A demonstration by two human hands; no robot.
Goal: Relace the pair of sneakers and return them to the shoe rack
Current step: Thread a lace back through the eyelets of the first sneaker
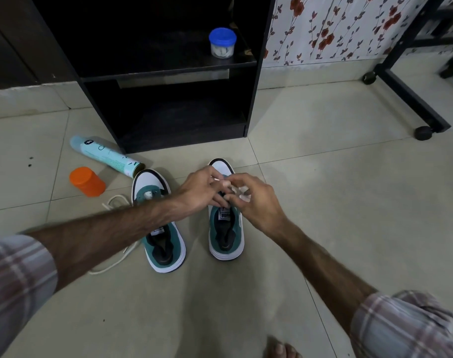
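Two teal and white sneakers stand side by side on the tiled floor, toes pointing at the black shoe rack (251,99). Both hands work over the right sneaker (226,236). My left hand (202,189) and my right hand (256,200) meet above its lace area, fingers pinching a white lace (242,192). My left forearm crosses the left sneaker (163,244), whose loose white lace (117,257) trails on the floor to its left. How much lacing the right sneaker has is hidden by my fingers.
A light blue spray can (104,156) lies on the floor left of the rack. An orange-lidded jar (87,181) lies beside it. A blue-lidded jar (222,42) sits on the rack's upper shelf. A black wheeled frame (411,99) stands at right. My toes (282,350) show below.
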